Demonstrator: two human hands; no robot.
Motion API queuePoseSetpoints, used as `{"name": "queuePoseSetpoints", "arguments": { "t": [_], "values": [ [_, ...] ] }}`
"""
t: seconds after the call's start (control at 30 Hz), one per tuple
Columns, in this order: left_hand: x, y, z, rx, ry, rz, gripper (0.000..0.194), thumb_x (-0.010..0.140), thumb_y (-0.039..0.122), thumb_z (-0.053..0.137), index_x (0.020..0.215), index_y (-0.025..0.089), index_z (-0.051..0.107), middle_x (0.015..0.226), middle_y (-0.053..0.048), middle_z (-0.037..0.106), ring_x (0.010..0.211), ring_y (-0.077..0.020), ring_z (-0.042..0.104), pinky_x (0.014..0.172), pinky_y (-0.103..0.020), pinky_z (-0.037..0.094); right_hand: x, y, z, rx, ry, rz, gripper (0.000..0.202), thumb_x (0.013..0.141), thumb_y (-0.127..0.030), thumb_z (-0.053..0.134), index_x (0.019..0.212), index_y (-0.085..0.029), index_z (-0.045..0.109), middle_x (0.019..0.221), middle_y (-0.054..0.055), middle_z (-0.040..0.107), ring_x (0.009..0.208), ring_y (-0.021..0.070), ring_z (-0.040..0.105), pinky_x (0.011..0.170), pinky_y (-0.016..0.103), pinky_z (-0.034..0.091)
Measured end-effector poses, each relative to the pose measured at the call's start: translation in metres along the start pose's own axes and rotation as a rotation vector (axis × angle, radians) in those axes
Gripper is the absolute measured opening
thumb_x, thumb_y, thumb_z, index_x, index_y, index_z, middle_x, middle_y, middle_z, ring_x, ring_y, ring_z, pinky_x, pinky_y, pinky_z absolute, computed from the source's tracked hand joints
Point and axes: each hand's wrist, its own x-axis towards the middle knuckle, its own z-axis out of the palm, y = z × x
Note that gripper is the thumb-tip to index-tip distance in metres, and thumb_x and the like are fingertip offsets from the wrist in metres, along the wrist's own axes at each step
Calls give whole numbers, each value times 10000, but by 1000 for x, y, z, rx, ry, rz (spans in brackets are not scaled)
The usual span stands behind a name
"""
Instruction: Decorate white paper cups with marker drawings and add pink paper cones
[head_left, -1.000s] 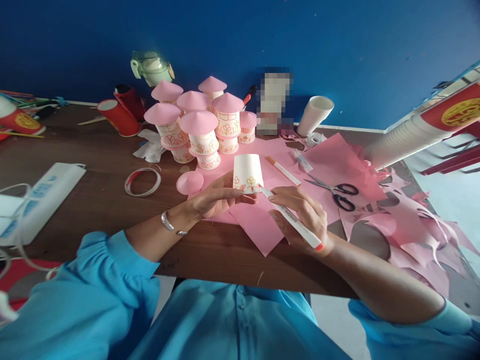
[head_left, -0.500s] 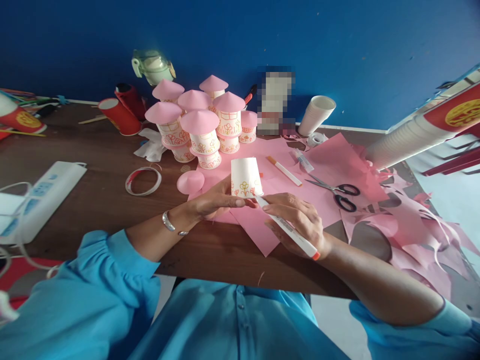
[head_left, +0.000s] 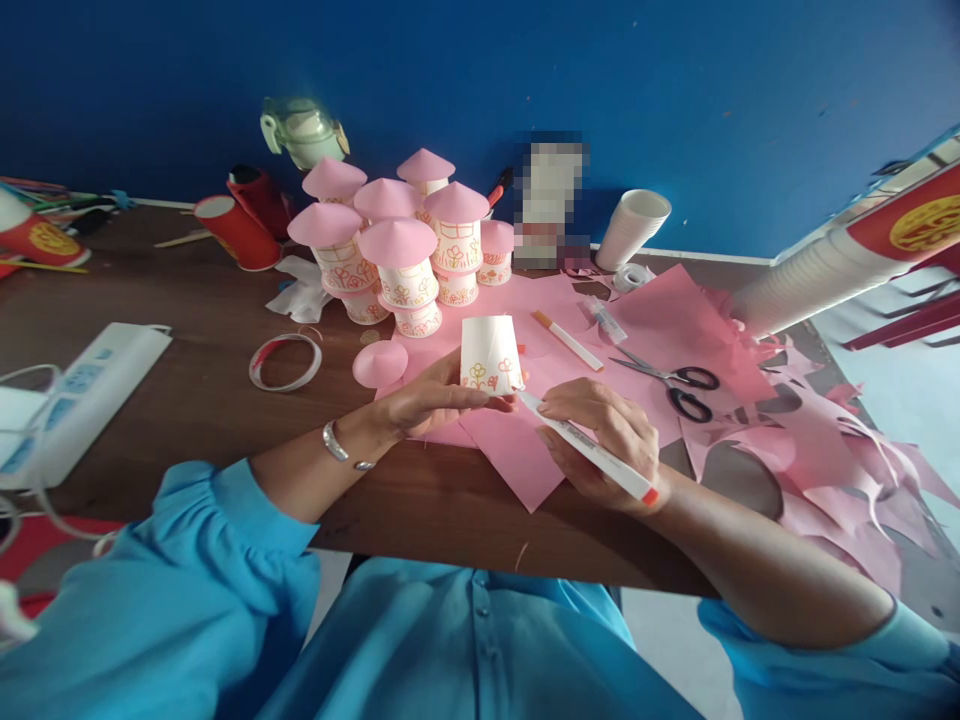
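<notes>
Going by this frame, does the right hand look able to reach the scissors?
Probably yes: the scissors lie uncovered just beyond the right hand, though its fingers are occupied by a white marker.

**Head-Worn View Faced Forward and Down Over the Counter (head_left: 157, 290)**

And there it was, perched on the person's head, looking out from above the blue shirt (head_left: 442, 630) along the bottom edge! Forward and down it faced, both forearms (head_left: 765, 560) angling in from the lower sides, with left hand (head_left: 431, 400) and right hand (head_left: 604, 415) near the middle, fairly close to the lens! And what a wide sweep, across the counter and right up to the blue wall (head_left: 420, 70) filling the top!
</notes>
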Motion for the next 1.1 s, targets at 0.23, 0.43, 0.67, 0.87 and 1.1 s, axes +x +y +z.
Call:
{"name": "queuePoseSetpoints", "arguments": {
  "t": [0.23, 0.43, 0.67, 0.87, 1.1],
  "values": [
    [0, 0, 2, -26, 7, 15, 505, 803, 248, 858, 1280, 206, 698, 1187, -105, 784, 1142, -278, 743, 1108, -506, 570, -2, 0, 3, 21, 7, 32, 253, 966, -121, 674, 1196, -219, 631, 943, 49, 742, 849, 189, 760, 727, 325, 667],
    [0, -1, 1, -31, -6, 14, 517, 800, 266, 864, 1285, 208, 695, 1204, -109, 781, 1162, -283, 740, 1108, -503, 567, -2, 1, 4, 30, 6, 19, 254, 957, -112, 685, 1189, -208, 644, 941, 47, 755, 866, 192, 771, 750, 318, 668],
    [-1, -2, 0, -51, -17, 7, 515, 817, 234, 858, 1301, 201, 687, 1214, -123, 789, 1154, -284, 754, 1126, -505, 551, 0, 2, 3, 13, 4, 24, 254, 956, -109, 689, 1188, -199, 642, 944, 60, 756, 857, 197, 770, 755, 320, 663],
    [-1, -1, 0, -47, -4, 4, 514, 809, 230, 866, 1293, 198, 697, 1230, -125, 785, 1157, -289, 751, 1116, -506, 563, 3, -1, 1, -36, -2, 31, 207, 971, -114, 660, 1155, -201, 622, 936, 64, 743, 832, 188, 761, 739, 304, 654],
    [0, 1, 2, -46, -4, -1, 524, 798, 231, 859, 1298, 201, 703, 1208, -108, 794, 1139, -263, 752, 1119, -489, 570, 3, -3, -1, -48, -12, 35, 224, 962, -104, 644, 1155, -215, 618, 904, 46, 738, 787, 178, 748, 692, 309, 651]
  ]
}}
